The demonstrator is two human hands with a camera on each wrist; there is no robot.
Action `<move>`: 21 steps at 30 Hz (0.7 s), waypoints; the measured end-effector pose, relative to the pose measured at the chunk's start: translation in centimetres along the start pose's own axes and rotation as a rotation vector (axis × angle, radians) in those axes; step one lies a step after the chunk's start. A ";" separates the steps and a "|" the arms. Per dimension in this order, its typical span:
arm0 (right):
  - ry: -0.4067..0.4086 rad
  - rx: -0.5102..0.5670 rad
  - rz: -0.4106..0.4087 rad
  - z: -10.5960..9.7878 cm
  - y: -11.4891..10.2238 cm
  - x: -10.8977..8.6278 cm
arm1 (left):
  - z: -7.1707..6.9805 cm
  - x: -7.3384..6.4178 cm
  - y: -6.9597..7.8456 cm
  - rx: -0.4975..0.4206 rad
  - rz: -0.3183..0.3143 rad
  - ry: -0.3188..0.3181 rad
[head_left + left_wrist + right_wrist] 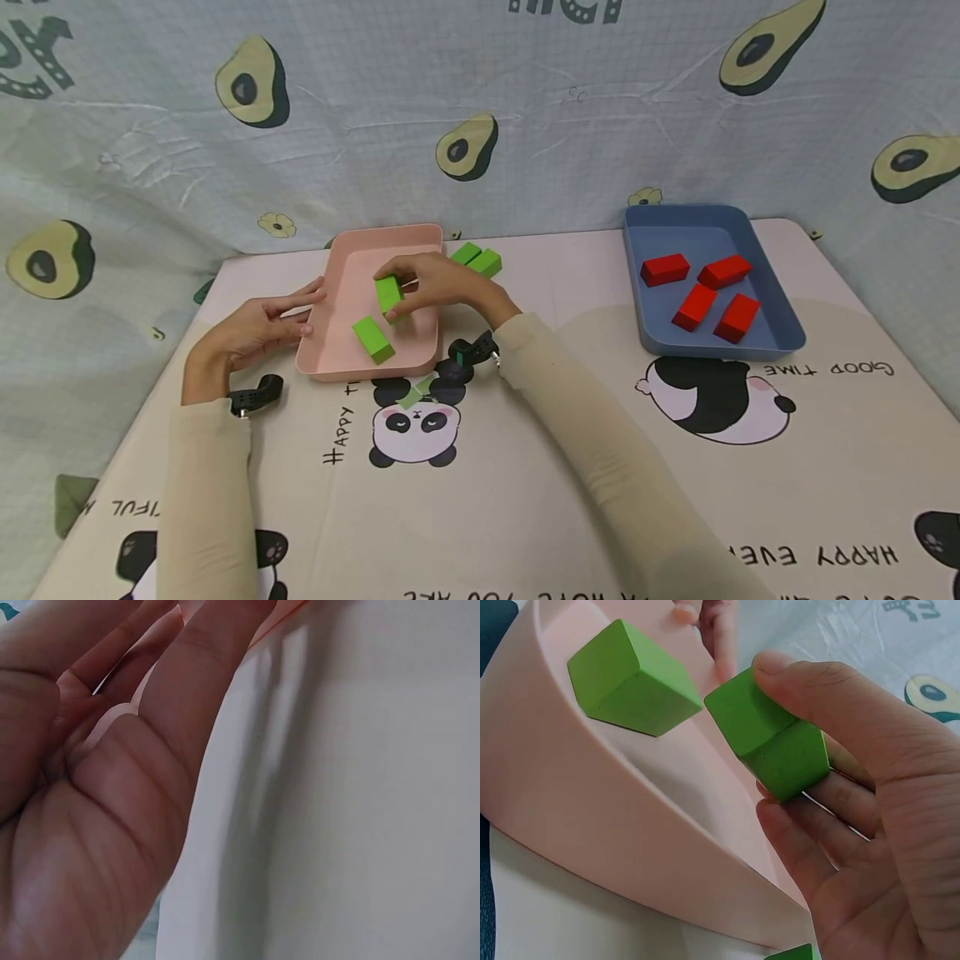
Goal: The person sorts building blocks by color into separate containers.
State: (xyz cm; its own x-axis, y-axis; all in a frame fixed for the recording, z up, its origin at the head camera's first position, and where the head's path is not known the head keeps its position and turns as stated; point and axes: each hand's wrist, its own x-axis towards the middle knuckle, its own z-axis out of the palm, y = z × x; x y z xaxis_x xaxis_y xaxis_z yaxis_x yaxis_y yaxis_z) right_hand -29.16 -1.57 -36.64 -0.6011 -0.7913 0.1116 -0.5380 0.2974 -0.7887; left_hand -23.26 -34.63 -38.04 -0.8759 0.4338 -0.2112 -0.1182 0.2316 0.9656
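Observation:
A pink tray [420,363] lies on the table at left of centre in the head view. Over its inside, my right hand [447,285] pinches a green block [388,293] between thumb and fingertips. The right wrist view shows that held green block [769,735] close up, above the tray floor. Another green block [372,339] lies in the tray, nearer its front. My left hand [258,329] touches the tray's left side with extended fingers and holds no block. In the left wrist view the left palm [97,795] hides most of the tray.
Two green blocks [486,262] lie beside the tray's right rim, partly behind the right hand. A blue tray [652,337] at the right holds several red blocks [693,307]. Behind the table hangs a curtain [360,142] printed with avocados.

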 end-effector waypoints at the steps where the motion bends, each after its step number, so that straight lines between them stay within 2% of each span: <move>1: -0.003 -0.005 0.001 0.0 0.0 0.0 | 0.0 0.0 0.0 -0.006 0.001 0.000; 13: -0.051 -0.002 0.002 -0.2 -0.3 -0.1 | 0.0 0.1 0.0 0.052 -0.033 0.021; 21: -0.072 -0.043 -0.028 -0.7 -0.4 -0.9 | 0.0 0.2 -0.1 -0.008 -0.010 0.004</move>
State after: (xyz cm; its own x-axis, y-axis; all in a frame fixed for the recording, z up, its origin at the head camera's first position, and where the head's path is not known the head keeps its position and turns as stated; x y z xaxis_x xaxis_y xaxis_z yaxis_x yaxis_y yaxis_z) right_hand -28.82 -0.65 -35.97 -0.5423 -0.8356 0.0879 -0.5798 0.2965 -0.7588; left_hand -23.41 -34.59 -38.21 -0.8766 0.4279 -0.2204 -0.1307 0.2291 0.9646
